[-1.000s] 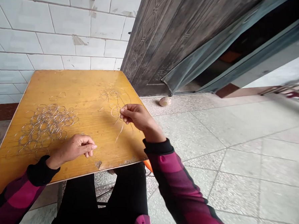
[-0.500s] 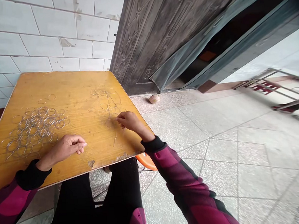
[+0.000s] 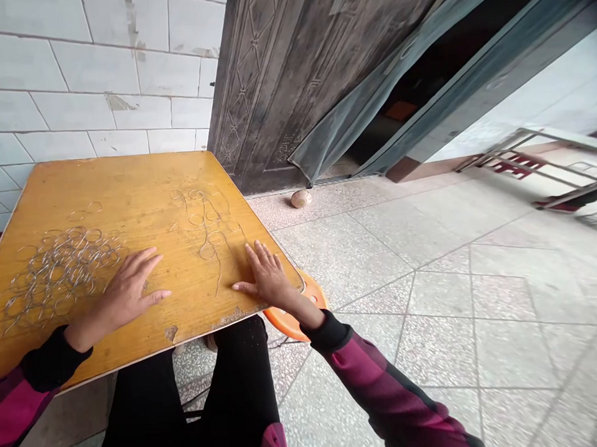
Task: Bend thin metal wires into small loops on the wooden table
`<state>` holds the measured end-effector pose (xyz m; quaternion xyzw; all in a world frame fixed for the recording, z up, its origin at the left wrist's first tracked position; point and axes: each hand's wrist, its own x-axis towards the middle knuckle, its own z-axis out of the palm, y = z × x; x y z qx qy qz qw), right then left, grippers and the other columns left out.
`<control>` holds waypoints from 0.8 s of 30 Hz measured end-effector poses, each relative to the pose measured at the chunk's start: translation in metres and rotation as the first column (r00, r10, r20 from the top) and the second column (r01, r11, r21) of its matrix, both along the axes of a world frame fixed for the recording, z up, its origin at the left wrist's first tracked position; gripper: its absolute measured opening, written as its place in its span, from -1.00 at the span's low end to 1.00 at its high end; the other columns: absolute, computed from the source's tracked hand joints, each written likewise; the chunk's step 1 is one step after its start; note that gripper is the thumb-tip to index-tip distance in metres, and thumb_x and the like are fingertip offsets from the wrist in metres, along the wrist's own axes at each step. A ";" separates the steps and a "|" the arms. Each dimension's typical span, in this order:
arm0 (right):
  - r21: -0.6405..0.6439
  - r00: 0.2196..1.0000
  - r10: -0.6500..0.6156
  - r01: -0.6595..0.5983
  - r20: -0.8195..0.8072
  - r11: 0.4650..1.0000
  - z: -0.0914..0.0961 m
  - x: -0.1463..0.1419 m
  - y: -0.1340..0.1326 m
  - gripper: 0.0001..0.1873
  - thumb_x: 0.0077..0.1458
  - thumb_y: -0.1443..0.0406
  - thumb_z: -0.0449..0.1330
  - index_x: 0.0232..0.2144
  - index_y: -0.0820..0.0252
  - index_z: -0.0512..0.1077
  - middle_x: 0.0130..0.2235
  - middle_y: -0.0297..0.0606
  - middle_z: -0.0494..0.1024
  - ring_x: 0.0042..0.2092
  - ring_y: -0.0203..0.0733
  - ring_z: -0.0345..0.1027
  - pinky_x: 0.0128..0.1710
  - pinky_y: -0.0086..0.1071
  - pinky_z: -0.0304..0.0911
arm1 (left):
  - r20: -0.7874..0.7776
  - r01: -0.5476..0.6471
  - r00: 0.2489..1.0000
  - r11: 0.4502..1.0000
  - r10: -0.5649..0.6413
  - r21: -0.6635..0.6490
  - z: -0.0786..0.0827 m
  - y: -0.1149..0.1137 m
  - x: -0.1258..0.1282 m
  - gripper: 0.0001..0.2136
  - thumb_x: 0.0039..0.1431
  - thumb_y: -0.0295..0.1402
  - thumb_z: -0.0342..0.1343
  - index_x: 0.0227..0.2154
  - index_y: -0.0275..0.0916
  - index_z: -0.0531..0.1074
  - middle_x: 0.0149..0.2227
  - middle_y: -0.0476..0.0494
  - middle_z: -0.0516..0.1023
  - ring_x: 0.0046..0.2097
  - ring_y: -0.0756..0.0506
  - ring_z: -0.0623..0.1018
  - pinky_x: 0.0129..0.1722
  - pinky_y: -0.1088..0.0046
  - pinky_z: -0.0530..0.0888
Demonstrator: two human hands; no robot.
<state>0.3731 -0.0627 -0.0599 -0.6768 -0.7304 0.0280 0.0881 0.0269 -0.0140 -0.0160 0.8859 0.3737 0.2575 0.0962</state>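
Observation:
A tangled pile of thin wire loops (image 3: 65,266) lies on the left of the yellow wooden table (image 3: 126,186). At the right edge of that pile is my left hand (image 3: 126,289), open with its fingers and thumb apart and nothing in it. A smaller, looser group of thin curled wires (image 3: 206,222) spreads over the table's right half, with one long end trailing toward the front. Just right of these wires, my right hand (image 3: 267,275) is open, palm down and fingers stretched, near the table's right edge. Whether it touches the tabletop I cannot tell.
An orange stool (image 3: 288,324) stands partly under the table's front right corner. A round ball-like object (image 3: 301,198) sits on the tiled floor by the dark carved door (image 3: 270,71). A metal frame (image 3: 550,163) stands far right. White tiled wall (image 3: 101,80) rises behind the table.
Both hands have gone from closed fingers to open, spread ones. My right hand has moved slightly right and toward me, away from the loose wires. The whole view has shifted a little.

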 end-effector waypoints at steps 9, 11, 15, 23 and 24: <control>-0.029 0.995 0.100 -0.100 0.024 0.995 0.007 -0.019 0.027 0.09 0.08 -0.28 -0.13 0.32 0.51 -0.05 0.34 0.31 -0.10 0.38 0.28 -0.26 0.30 0.09 -0.19 | -0.479 -0.020 0.878 0.998 -0.013 -0.064 -0.012 0.020 0.112 -0.11 0.06 0.14 0.06 0.34 -0.28 -0.02 0.39 -0.46 -0.26 0.37 -0.52 -0.21 0.25 -0.20 -0.10; -0.031 0.992 0.115 -0.114 0.045 0.993 0.008 -0.023 0.040 0.02 0.14 -0.23 -0.16 0.31 0.54 -0.04 0.34 0.31 -0.09 0.38 0.26 -0.25 0.30 0.07 -0.19 | -0.505 -0.045 0.863 0.994 -0.011 -0.098 -0.014 0.042 0.126 -0.14 0.10 0.16 0.01 0.34 -0.24 -0.04 0.40 -0.42 -0.28 0.37 -0.52 -0.22 0.25 -0.21 -0.13; -0.022 0.989 0.129 -0.128 0.070 0.992 0.011 -0.027 0.077 -0.08 0.22 -0.15 -0.19 0.32 0.51 -0.04 0.36 0.22 -0.09 0.38 0.21 -0.22 0.30 0.05 -0.21 | -0.517 -0.120 0.854 0.990 0.062 -0.079 -0.007 0.091 0.129 -0.14 0.09 0.20 -0.04 0.35 -0.20 -0.05 0.41 -0.39 -0.32 0.37 -0.52 -0.25 0.23 -0.25 -0.16; -0.029 0.970 0.244 -0.245 -0.015 0.969 0.022 -0.041 0.171 -0.13 0.25 -0.12 -0.22 0.32 0.48 -0.06 0.37 0.17 -0.11 0.39 0.12 -0.24 0.30 0.04 -0.23 | -0.453 -0.209 0.877 0.976 0.159 -0.061 -0.008 0.173 0.112 -0.30 0.24 0.07 -0.16 0.32 -0.25 0.03 0.39 -0.39 -0.11 0.36 -0.46 -0.06 0.23 -0.10 -0.02; -0.029 0.967 0.252 -0.253 -0.027 0.967 0.022 -0.045 0.184 -0.14 0.26 -0.12 -0.23 0.32 0.48 -0.05 0.37 0.17 -0.11 0.39 0.12 -0.23 0.30 0.04 -0.24 | -0.441 -0.214 0.881 0.975 0.169 -0.055 -0.008 0.184 0.110 -0.32 0.25 0.06 -0.16 0.32 -0.26 0.04 0.38 -0.39 -0.08 0.36 -0.45 -0.04 0.23 -0.07 -0.01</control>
